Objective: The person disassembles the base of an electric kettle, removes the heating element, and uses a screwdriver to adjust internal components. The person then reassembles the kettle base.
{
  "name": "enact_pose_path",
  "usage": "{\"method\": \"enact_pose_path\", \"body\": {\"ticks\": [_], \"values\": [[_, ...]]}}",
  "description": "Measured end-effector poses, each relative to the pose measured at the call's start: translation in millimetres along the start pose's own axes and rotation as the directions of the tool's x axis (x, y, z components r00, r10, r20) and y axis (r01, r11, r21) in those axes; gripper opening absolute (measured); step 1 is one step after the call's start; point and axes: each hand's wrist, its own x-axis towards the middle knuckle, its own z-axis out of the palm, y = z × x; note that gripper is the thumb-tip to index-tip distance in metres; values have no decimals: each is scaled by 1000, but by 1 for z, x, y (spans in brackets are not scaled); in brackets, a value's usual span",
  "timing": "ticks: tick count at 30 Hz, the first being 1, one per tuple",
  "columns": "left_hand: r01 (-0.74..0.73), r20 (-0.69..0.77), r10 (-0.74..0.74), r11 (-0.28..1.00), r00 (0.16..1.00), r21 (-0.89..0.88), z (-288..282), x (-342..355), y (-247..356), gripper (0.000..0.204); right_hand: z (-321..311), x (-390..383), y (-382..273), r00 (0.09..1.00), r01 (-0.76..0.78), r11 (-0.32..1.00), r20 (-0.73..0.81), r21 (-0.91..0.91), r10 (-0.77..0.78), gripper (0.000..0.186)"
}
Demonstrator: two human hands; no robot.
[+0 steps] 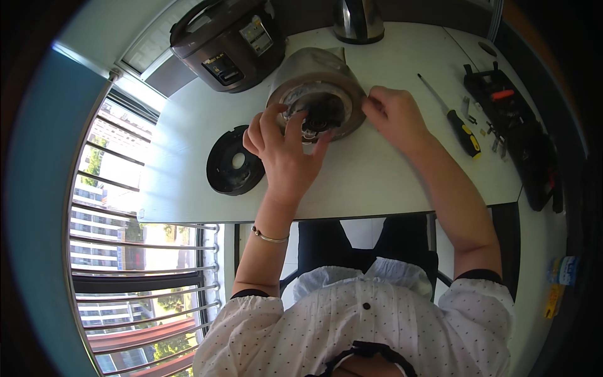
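A metal electric kettle (314, 66) lies on its side on the table, its opened underside facing me. Inside the round opening sits a dark fitting (326, 112) among metal parts. My left hand (282, 147) reaches into this opening, thumb and fingers bent around the fitting; its exact grip is partly hidden. At the kettle's right edge, my right hand (396, 116) is closed, with thumb and fingertips against the rim. A round black base cover (220, 164) with a hole in its middle lies left of the kettle, close to my left wrist.
A brown electric cooker (229, 47) stands at the back left, and another metal kettle (358, 22) at the back. To the right lie a yellow-and-black screwdriver (463, 133), several small metal pieces (493, 138) and an opened black tool case (524, 135). A barred window (138, 245) is on the left.
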Motion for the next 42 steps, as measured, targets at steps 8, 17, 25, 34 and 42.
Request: {"method": "enact_pose_path", "body": {"ticks": [8,17,25,34,42], "values": [[10,17,-10,1000,1000,18,9,-1,2,47,1,-1,1,1000,18,1000,-11,-20,-18,21],[28,-7,-29,991,1000,-133,12,-1,-3,41,1,-1,1,998,68,995,-4,-70,-69,22],[-22,-24,16,971,1000,-238,16,-8,-9,41,0,0,1,997,76,990,17,-120,-75,21],[18,12,-15,962,1000,-273,8,-8,-18,44,-1,1,-4,999,46,990,11,-134,-45,18],[187,-12,-193,960,981,-208,-5,-22,-31,47,1,-1,-9,1000,-18,987,-15,-158,15,20]]}}
